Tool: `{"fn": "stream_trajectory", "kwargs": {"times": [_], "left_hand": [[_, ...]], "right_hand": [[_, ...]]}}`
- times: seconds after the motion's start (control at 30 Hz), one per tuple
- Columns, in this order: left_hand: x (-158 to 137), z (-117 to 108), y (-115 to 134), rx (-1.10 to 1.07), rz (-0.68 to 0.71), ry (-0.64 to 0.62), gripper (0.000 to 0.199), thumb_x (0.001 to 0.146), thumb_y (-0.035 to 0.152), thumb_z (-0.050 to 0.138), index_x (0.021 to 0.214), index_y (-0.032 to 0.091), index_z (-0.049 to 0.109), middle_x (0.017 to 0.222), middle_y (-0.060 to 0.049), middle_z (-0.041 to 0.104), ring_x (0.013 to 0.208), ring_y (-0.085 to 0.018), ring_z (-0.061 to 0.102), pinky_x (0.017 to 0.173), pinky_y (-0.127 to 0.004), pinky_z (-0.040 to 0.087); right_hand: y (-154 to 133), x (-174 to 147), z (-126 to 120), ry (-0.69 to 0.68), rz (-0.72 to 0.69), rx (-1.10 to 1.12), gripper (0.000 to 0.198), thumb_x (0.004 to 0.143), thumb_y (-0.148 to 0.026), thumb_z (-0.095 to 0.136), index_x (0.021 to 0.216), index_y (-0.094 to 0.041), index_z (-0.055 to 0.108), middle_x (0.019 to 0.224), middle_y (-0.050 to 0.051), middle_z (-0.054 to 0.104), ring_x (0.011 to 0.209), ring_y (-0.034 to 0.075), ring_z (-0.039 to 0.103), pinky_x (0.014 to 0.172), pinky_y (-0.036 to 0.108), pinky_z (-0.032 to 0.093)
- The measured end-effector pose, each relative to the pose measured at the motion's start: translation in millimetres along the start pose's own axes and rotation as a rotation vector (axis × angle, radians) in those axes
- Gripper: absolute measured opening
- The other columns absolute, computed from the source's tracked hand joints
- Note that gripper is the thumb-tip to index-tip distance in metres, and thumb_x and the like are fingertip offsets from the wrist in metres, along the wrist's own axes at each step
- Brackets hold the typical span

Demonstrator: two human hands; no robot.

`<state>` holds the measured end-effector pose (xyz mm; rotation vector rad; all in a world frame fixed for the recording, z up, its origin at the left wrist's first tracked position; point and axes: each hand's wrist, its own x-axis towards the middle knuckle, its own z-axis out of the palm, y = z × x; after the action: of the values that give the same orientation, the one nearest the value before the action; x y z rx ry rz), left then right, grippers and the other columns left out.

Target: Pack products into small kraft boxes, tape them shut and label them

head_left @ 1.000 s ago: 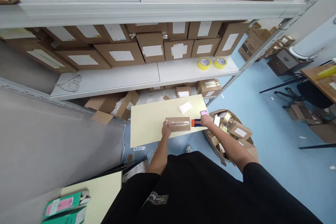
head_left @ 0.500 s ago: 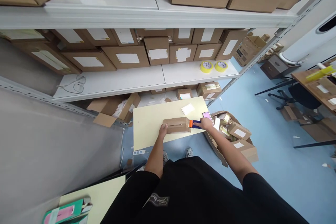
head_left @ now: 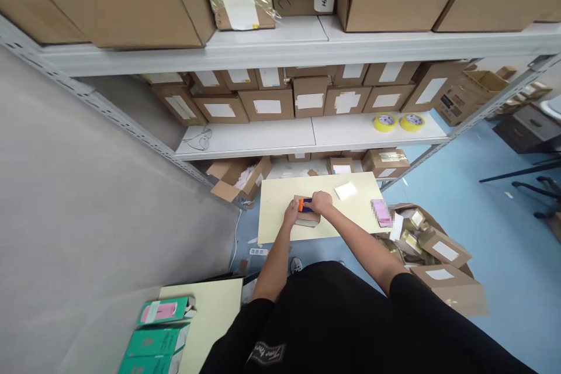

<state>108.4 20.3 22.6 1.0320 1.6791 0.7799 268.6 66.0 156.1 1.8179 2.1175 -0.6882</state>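
Observation:
A small brown cardboard box (head_left: 308, 221) lies on the cream tabletop (head_left: 274, 217). My left hand (head_left: 291, 211) grips the left end of this box, fingers closed round its edge. In my right hand (head_left: 321, 203) is a dark blue hand tool with an orange end (head_left: 306, 205), held over the top of the box. Its orange end comes close to my left fingers; its exact kind is too small to make out. Behind the box, a white paper slip (head_left: 346, 190) lies flat. A pink phone (head_left: 381, 212) rests at the table's right edge.
Shelving (head_left: 245, 143) with labelled boxes and two yellow tape rolls (head_left: 385, 123) stands behind the table. A big carton (head_left: 438, 222) of parcels is on the floor at right, an open box (head_left: 241, 178) at left. Green boxes (head_left: 151, 343) lie on another table.
My right hand has moved the tool from the box's right end leftward across its top, near my left hand. The view has shifted, so things appear further right. My left hand still holds the box.

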Motion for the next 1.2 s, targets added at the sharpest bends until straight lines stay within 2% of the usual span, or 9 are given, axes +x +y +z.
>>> {"fn": "stream_trajectory", "kwargs": {"times": [0.1,0.2,0.33,0.53,0.7,0.8,0.9,1.03,1.2], "left_hand": [[-3.4,1.3,-3.4,-0.067,0.007,0.025,0.058,0.105,0.059,0.040,0.133,0.020,0.071,0.131,-0.012,0.075,0.122,-0.028,0.069,0.107,-0.040,0.050],[-4.4,10.2,-5.7,-0.069,0.038,0.034,0.057,0.107,0.056,0.037,0.132,0.019,0.071,0.128,-0.011,0.076,0.121,-0.026,0.069,0.107,-0.039,0.051],[-7.9,44.6,-2.4,-0.002,0.051,0.072,0.056,0.108,0.055,0.035,0.134,0.020,0.071,0.129,-0.011,0.076,0.119,-0.026,0.070,0.105,-0.037,0.052],[-14.6,102.1,9.4,0.111,-0.005,0.088,0.059,0.109,0.054,0.031,0.146,0.019,0.061,0.133,-0.014,0.074,0.121,-0.028,0.070,0.104,-0.037,0.052],[-13.5,105.1,13.8,0.141,0.002,0.104,0.056,0.108,0.054,0.036,0.146,0.020,0.061,0.136,-0.014,0.072,0.126,-0.029,0.067,0.109,-0.037,0.048],[-12.4,99.8,12.6,0.151,0.022,0.080,0.055,0.108,0.053,0.034,0.142,0.021,0.063,0.134,-0.013,0.073,0.125,-0.029,0.067,0.108,-0.037,0.048],[-9.3,94.3,10.6,0.156,0.036,0.062,0.054,0.109,0.050,0.031,0.140,0.020,0.064,0.135,-0.012,0.072,0.126,-0.028,0.066,0.108,-0.037,0.048],[2.2,78.0,5.8,0.145,0.036,0.093,0.052,0.109,0.049,0.032,0.134,0.020,0.067,0.135,-0.012,0.072,0.128,-0.028,0.065,0.111,-0.038,0.047],[18.5,26.1,-12.1,0.126,-0.062,0.127,0.051,0.110,0.048,0.032,0.125,0.019,0.071,0.133,-0.011,0.073,0.125,-0.024,0.067,0.108,-0.033,0.049]], "right_hand": [[-8.8,10.1,-0.9,-0.030,0.044,0.002,0.073,0.078,-0.069,0.080,0.119,-0.009,0.075,0.114,0.025,0.077,0.108,0.034,0.075,0.086,0.034,0.057],[-1.5,11.8,-3.4,-0.032,0.049,-0.002,0.072,0.075,-0.068,0.082,0.119,-0.011,0.076,0.113,0.025,0.078,0.105,0.035,0.077,0.085,0.035,0.058],[28.0,-0.4,-9.2,-0.032,0.060,0.004,0.072,0.076,-0.071,0.081,0.118,-0.012,0.077,0.109,0.024,0.079,0.104,0.035,0.078,0.084,0.035,0.059],[110.8,-35.7,-11.6,0.011,0.126,-0.009,0.073,0.080,-0.075,0.076,0.114,-0.011,0.077,0.110,0.024,0.078,0.106,0.035,0.076,0.085,0.034,0.057],[209.5,-61.5,-6.0,0.054,0.249,-0.051,0.069,0.084,-0.077,0.071,0.104,-0.011,0.078,0.107,0.024,0.078,0.101,0.033,0.076,0.082,0.034,0.055],[244.8,-64.6,-0.2,0.044,0.318,-0.033,0.065,0.084,-0.076,0.072,0.098,-0.013,0.078,0.102,0.022,0.078,0.094,0.030,0.076,0.079,0.032,0.054],[243.6,-55.5,7.0,0.038,0.348,-0.006,0.066,0.082,-0.077,0.073,0.096,-0.013,0.078,0.096,0.021,0.078,0.089,0.029,0.076,0.077,0.032,0.053],[207.5,-37.3,17.2,0.013,0.318,0.059,0.070,0.082,-0.079,0.071,0.099,-0.012,0.077,0.098,0.020,0.078,0.090,0.028,0.076,0.074,0.029,0.052],[146.6,-20.0,28.5,0.007,0.229,0.138,0.074,0.086,-0.084,0.060,0.099,-0.014,0.078,0.104,0.018,0.079,0.099,0.027,0.076,0.074,0.026,0.051]]}}
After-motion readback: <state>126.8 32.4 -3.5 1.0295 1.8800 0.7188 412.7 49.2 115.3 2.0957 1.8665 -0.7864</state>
